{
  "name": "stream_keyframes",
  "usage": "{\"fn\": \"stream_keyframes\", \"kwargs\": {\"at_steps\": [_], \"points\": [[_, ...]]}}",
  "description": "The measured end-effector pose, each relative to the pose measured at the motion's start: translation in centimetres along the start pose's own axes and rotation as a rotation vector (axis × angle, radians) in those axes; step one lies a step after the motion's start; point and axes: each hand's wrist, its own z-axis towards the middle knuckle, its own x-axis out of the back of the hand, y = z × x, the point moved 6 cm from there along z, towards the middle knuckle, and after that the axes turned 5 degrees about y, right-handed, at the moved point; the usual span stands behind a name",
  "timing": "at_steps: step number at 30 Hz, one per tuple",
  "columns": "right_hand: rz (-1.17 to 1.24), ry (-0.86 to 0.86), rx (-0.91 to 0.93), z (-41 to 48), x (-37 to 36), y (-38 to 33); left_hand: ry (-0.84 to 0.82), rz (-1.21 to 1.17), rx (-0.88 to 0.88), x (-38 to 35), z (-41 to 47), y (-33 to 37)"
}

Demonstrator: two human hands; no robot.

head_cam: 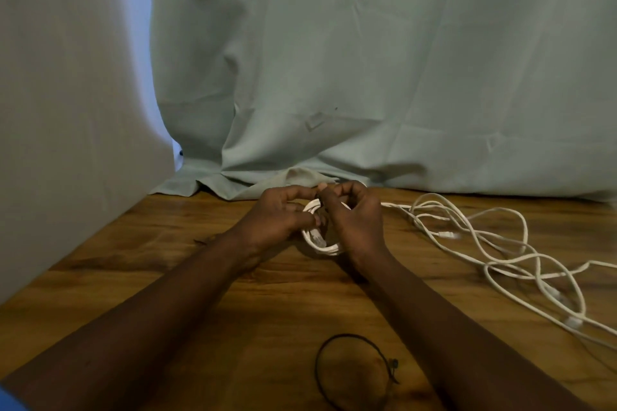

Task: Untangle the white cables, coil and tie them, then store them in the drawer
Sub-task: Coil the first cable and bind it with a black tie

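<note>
Now | left hand (pixel 277 213), right hand (pixel 354 220): both gripping coil (pixel 325 248) with curled fingers, at middle of table (pixel 200 284) | cables (pixel 484 243): tangled on table, right of hands, strand leading to coil | tie (pixel 354 367): black loop, near edge, between forearms | cloth (pixel 367 77): draped behind

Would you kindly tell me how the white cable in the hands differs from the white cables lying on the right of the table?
The coiled white cable is wound into a small tight ring; the loose white cables sprawl in wide, crossing loops. The coiled white cable is gripped by the left hand and right hand; the loose white cables lie untouched on the wooden table. Both are white, with pale connectors.
</note>
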Motion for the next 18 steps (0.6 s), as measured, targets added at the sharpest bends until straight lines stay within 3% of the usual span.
{"fn": "stream_keyframes", "kwargs": {"at_steps": [4, 7, 13, 18], "points": [[-0.012, -0.055, -0.029, -0.3, -0.3, 0.1, 0.059, -0.168, 0.040, -0.2, 0.1, -0.4], [-0.118, -0.100, 0.043, -0.6, -0.8, -0.3, 0.092, -0.165, 0.003, 0.0, 0.2, -0.3], [-0.155, -0.134, 0.075, -0.1, -1.0, 0.0, 0.109, -0.011, -0.141, 0.3, 0.0, 0.4], [-0.175, -0.147, 0.117, -0.2, -1.0, -0.1, 0.147, 0.309, -0.310, 0.5, -1.0, 1.8]]}}
